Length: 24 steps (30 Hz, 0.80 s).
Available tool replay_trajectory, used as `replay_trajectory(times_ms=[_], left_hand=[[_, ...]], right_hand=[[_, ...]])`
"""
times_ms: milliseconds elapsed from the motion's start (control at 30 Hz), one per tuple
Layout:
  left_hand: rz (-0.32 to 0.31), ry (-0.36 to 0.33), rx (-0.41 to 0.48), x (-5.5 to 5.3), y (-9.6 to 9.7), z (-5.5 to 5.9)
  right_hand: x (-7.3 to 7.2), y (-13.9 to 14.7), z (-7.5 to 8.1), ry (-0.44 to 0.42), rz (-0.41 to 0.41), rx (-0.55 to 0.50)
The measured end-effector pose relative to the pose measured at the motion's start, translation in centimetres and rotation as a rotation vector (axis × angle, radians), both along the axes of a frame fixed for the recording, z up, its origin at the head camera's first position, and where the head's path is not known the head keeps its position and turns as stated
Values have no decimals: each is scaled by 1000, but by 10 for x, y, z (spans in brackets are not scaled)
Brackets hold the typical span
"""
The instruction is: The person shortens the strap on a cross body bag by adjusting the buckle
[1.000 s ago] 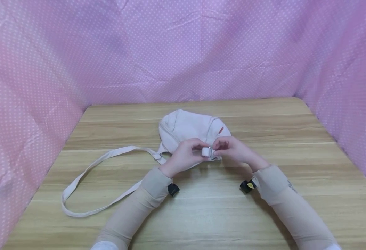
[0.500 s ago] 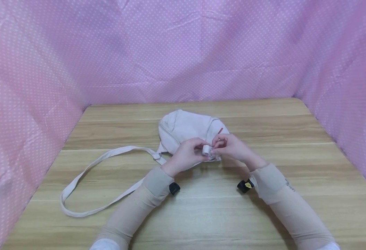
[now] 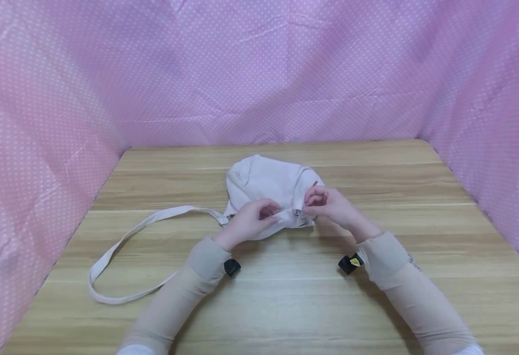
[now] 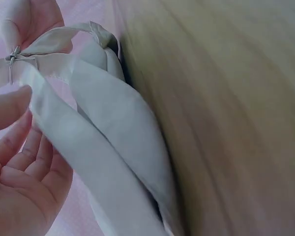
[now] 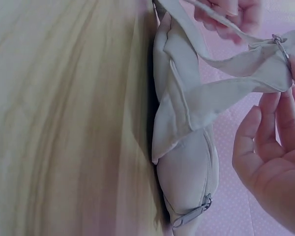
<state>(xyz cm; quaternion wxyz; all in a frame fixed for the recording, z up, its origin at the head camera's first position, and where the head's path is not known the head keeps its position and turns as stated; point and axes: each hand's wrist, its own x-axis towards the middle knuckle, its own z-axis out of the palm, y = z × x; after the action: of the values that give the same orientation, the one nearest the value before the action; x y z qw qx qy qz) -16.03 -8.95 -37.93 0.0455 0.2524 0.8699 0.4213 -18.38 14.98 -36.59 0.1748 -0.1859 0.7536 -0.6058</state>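
A cream sling bag (image 3: 270, 178) lies on the table, its webbing strap (image 3: 170, 213) looping out to the left. At the bag's near edge, my left hand (image 3: 247, 220) pinches the strap between thumb and fingers; the other fingers are loosely curled. My right hand (image 3: 333, 209) grips the strap at its metal slider buckle (image 5: 281, 46), thumb on one side and fingertips on the other. Between the hands the strap (image 4: 91, 147) runs slack and folded in the left wrist view. Part of the slider is hidden by the right thumb.
The wooden table (image 3: 286, 301) extends around the bag. Pink dotted curtains (image 3: 259, 74) hang behind and at both sides. A metal zip pull (image 5: 189, 216) shows on the bag's side, and a small red tag (image 3: 315, 183) sits near the right hand.
My left hand has moved left, away from the slider, and the small strap loop between the hands has drawn out flatter. The right hand has stayed almost in place at the slider.
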Motion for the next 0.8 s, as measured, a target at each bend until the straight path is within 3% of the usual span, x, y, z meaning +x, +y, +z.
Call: replay_trajectory(times_ms=[267, 400, 533, 700, 800], left_hand=[[25, -86, -31, 1, -18, 6], [7, -152, -7, 1, -33, 12], [32, -219, 6, 2, -50, 18], [37, -230, -35, 1, -56, 22], [52, -238, -14, 0, -54, 24]], right_hand=[[-3, 4, 1, 32, -13, 59], [-5, 10, 2, 60, -22, 100], [-7, 18, 5, 69, -53, 150], [-9, 21, 7, 99, -43, 199], [-10, 19, 9, 132, 9, 197]])
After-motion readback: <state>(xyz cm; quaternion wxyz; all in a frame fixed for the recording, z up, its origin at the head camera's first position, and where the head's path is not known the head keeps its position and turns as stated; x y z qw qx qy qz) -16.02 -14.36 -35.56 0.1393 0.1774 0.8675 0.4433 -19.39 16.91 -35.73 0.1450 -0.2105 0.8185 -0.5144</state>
